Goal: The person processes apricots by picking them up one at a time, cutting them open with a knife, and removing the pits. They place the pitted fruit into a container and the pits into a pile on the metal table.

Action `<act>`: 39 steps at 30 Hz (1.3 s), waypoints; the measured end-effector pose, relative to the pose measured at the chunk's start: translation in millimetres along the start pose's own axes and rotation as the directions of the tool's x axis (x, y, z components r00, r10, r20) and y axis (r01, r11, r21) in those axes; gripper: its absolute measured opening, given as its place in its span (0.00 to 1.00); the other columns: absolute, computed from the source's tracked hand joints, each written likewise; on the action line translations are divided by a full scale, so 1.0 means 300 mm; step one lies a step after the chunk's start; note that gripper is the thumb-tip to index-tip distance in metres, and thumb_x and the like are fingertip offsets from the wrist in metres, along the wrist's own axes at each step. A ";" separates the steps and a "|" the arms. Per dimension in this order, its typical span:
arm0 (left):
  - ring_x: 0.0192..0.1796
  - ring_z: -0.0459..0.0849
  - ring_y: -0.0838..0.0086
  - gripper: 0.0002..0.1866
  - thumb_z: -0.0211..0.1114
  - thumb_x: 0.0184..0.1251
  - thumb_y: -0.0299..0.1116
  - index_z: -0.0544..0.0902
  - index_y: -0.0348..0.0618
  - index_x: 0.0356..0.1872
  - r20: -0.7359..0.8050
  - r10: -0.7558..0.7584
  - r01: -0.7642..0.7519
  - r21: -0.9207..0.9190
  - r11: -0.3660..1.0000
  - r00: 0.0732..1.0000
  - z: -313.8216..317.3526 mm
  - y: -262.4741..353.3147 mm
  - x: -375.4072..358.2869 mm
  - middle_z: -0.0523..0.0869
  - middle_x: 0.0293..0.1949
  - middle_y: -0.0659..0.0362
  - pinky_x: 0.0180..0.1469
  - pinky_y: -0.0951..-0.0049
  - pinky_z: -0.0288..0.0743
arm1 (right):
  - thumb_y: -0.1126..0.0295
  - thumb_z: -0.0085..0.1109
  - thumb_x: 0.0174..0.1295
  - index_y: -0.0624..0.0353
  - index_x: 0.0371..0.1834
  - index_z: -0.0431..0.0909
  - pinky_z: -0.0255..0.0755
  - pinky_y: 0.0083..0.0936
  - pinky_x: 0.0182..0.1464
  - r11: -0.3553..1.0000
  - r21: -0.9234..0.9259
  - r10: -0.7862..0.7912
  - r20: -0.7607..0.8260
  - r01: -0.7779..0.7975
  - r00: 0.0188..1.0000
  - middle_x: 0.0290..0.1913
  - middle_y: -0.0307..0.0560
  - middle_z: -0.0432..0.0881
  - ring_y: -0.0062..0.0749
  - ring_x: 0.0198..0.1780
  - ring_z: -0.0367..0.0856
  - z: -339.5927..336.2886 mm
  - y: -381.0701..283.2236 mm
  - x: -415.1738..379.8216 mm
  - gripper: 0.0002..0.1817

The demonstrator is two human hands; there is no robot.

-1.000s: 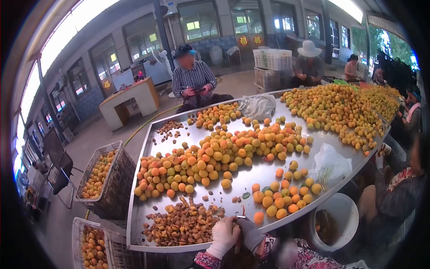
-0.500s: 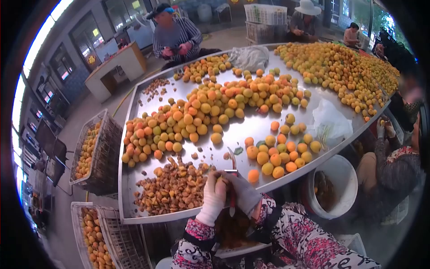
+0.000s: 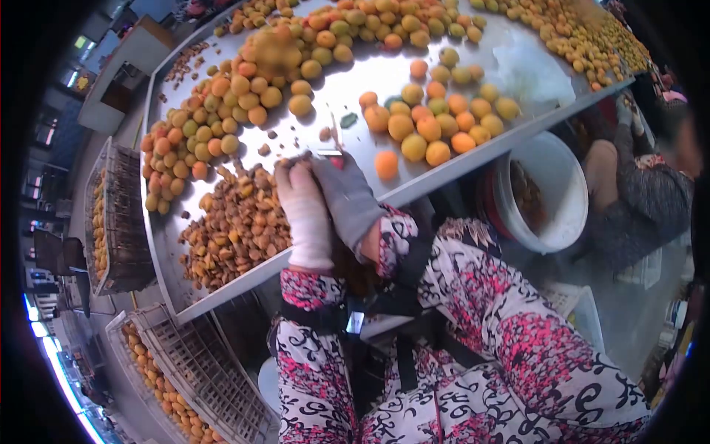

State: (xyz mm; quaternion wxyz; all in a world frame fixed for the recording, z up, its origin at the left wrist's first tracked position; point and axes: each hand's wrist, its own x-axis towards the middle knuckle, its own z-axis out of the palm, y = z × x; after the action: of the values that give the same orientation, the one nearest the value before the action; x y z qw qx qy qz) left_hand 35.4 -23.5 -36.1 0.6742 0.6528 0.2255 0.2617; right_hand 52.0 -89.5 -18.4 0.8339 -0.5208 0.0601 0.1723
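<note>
Head view showed my two hands close together over the near edge of one shiny metal surface [image 3: 342, 87]. My left hand [image 3: 305, 211], in a white knit glove, had its fingers bent inward; I cannot tell what it held. My right hand [image 3: 346, 198], in a grey glove, was curled too, with one short silver metal strip [image 3: 328, 152] across its fingertips; how firmly it was gripped is hidden. One heap of small, rough brown-orange pieces [image 3: 235, 233] lay just beside my left hand. Roughly twenty-five round orange-yellow fruits [image 3: 428, 128] formed a loose group beyond my right hand, near one dark green leaf [image 3: 348, 120]. One long bank of similar fruits [image 3: 239, 85], too many to count, lay farther back. Two grey lattice plastic crates [image 3: 201, 362] of fruit stood at left, one round white plastic bucket [image 3: 551, 200] at right.
</note>
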 end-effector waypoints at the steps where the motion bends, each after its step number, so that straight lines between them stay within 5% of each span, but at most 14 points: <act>1: 0.39 0.74 0.71 0.13 0.50 0.60 0.32 0.75 0.34 0.41 0.003 -0.047 0.047 -0.049 0.998 0.999 0.001 0.007 -0.004 0.79 0.37 0.54 0.47 0.74 0.69 | 0.65 0.55 0.54 0.63 0.39 0.71 0.70 0.22 0.39 0.998 -0.062 -0.014 -0.036 0.011 0.999 0.31 0.42 0.77 0.24 0.34 0.74 0.000 0.006 -0.004 0.14; 4: 0.38 0.74 0.74 0.14 0.51 0.61 0.32 0.75 0.34 0.43 0.028 -0.011 0.011 0.006 1.000 1.000 -0.012 0.033 -0.028 0.78 0.36 0.55 0.45 0.76 0.69 | 0.64 0.55 0.54 0.63 0.36 0.72 0.71 0.23 0.35 0.995 -0.098 -0.024 -0.048 0.019 0.999 0.29 0.43 0.77 0.26 0.31 0.75 0.012 -0.046 -0.053 0.13; 6: 0.37 0.75 0.76 0.14 0.48 0.65 0.35 0.73 0.39 0.46 0.054 -0.009 0.016 -0.119 0.993 0.998 0.002 0.081 -0.037 0.77 0.38 0.58 0.40 0.76 0.72 | 0.63 0.54 0.54 0.62 0.34 0.72 0.71 0.23 0.31 0.996 -0.063 -0.061 0.002 0.061 0.998 0.27 0.43 0.76 0.27 0.28 0.75 0.011 -0.078 -0.034 0.13; 8: 0.40 0.76 0.77 0.17 0.51 0.65 0.33 0.72 0.36 0.51 0.108 0.038 -0.037 -0.013 0.999 0.993 -0.014 0.063 -0.044 0.78 0.41 0.58 0.44 0.79 0.72 | 0.61 0.55 0.56 0.56 0.37 0.73 0.67 0.17 0.28 0.960 0.088 0.217 0.369 -0.267 0.904 0.28 0.38 0.75 0.21 0.28 0.74 -0.053 -0.104 0.002 0.12; 10: 0.36 0.73 0.81 0.18 0.54 0.64 0.34 0.73 0.34 0.52 0.241 0.173 -0.207 0.123 0.971 0.955 -0.013 0.151 -0.086 0.77 0.37 0.60 0.40 0.82 0.70 | 0.59 0.53 0.57 0.53 0.35 0.72 0.63 0.14 0.23 0.948 -0.055 0.313 0.335 -0.313 0.889 0.25 0.36 0.72 0.18 0.23 0.69 -0.081 -0.158 0.008 0.11; 13: 0.36 0.77 0.78 0.20 0.55 0.65 0.40 0.73 0.36 0.52 0.454 0.147 -0.304 0.295 0.906 0.879 -0.079 0.150 -0.033 0.77 0.36 0.58 0.38 0.79 0.72 | 0.55 0.50 0.58 0.57 0.36 0.73 0.63 0.15 0.21 0.954 -0.274 0.225 0.398 -0.119 0.889 0.25 0.37 0.72 0.19 0.20 0.68 -0.103 -0.202 -0.002 0.16; 14: 0.34 0.77 0.78 0.21 0.54 0.66 0.41 0.72 0.38 0.54 0.450 -0.007 -0.069 0.152 0.986 0.893 -0.066 0.192 -0.074 0.77 0.34 0.58 0.38 0.79 0.72 | 0.55 0.56 0.51 0.61 0.33 0.76 0.66 0.20 0.18 0.935 -0.349 0.217 0.412 -0.066 0.885 0.22 0.44 0.75 0.27 0.18 0.73 -0.109 -0.235 -0.007 0.18; 16: 0.35 0.76 0.79 0.21 0.53 0.66 0.41 0.71 0.38 0.54 0.444 -0.174 0.073 0.234 0.969 0.879 -0.074 0.202 -0.096 0.78 0.33 0.58 0.38 0.79 0.72 | 0.56 0.54 0.54 0.61 0.36 0.77 0.69 0.19 0.22 0.836 -0.549 0.276 0.377 -0.027 0.884 0.25 0.45 0.76 0.26 0.21 0.75 -0.114 -0.220 0.027 0.18; 20: 0.33 0.76 0.80 0.20 0.54 0.65 0.41 0.71 0.38 0.53 0.427 -0.086 -0.035 0.267 0.963 0.900 -0.067 0.173 -0.095 0.79 0.31 0.59 0.36 0.80 0.71 | 0.55 0.52 0.57 0.59 0.40 0.77 0.71 0.19 0.25 0.904 -0.427 0.240 0.465 -0.022 0.852 0.28 0.46 0.77 0.26 0.25 0.77 -0.137 -0.204 0.018 0.19; 22: 0.33 0.76 0.79 0.19 0.55 0.65 0.40 0.72 0.38 0.50 0.445 0.194 -0.287 0.153 0.946 0.874 -0.065 0.163 -0.084 0.80 0.32 0.58 0.37 0.80 0.71 | 0.52 0.57 0.55 0.58 0.44 0.73 0.65 0.13 0.20 0.938 -0.346 0.196 0.511 -0.009 0.837 0.27 0.39 0.73 0.18 0.21 0.70 -0.130 -0.220 -0.005 0.22; 23: 0.32 0.77 0.79 0.17 0.57 0.63 0.38 0.72 0.37 0.48 0.419 0.205 -0.302 0.180 0.936 0.885 -0.059 0.174 -0.085 0.81 0.31 0.58 0.37 0.80 0.72 | 0.52 0.57 0.55 0.58 0.44 0.73 0.65 0.13 0.20 0.939 -0.345 0.197 0.512 -0.010 0.836 0.27 0.39 0.73 0.18 0.21 0.70 -0.125 -0.234 -0.012 0.22; 26: 0.31 0.78 0.79 0.16 0.57 0.62 0.35 0.73 0.36 0.47 0.415 0.275 -0.415 0.298 0.859 0.867 -0.059 0.186 -0.081 0.81 0.30 0.58 0.36 0.79 0.73 | 0.48 0.58 0.56 0.57 0.44 0.72 0.64 0.13 0.20 0.901 -0.410 0.347 0.490 -0.140 0.800 0.27 0.38 0.73 0.18 0.20 0.70 -0.112 -0.250 -0.016 0.24; 35: 0.29 0.78 0.78 0.13 0.56 0.60 0.32 0.74 0.36 0.43 0.425 0.213 -0.329 0.221 0.918 0.880 -0.055 0.193 -0.094 0.81 0.27 0.58 0.34 0.78 0.73 | 0.51 0.51 0.59 0.59 0.37 0.76 0.65 0.14 0.18 0.941 -0.274 0.324 0.567 -0.197 0.758 0.22 0.41 0.75 0.22 0.18 0.73 -0.135 -0.202 -0.010 0.20; 39: 0.27 0.78 0.73 0.13 0.56 0.58 0.31 0.75 0.36 0.42 0.438 0.293 -0.432 0.259 0.864 0.849 -0.073 0.174 -0.069 0.79 0.25 0.55 0.32 0.76 0.72 | 0.53 0.51 0.59 0.57 0.35 0.75 0.63 0.15 0.16 0.944 -0.150 0.330 0.502 -0.295 0.799 0.20 0.40 0.73 0.22 0.15 0.70 -0.111 -0.176 -0.043 0.17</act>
State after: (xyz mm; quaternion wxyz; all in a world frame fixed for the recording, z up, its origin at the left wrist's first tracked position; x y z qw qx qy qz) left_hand 2.4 -19.6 14.2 0.5158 0.8309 0.0020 0.2088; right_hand 61.0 -143.1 14.9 0.7616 -0.4641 -0.0880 0.4436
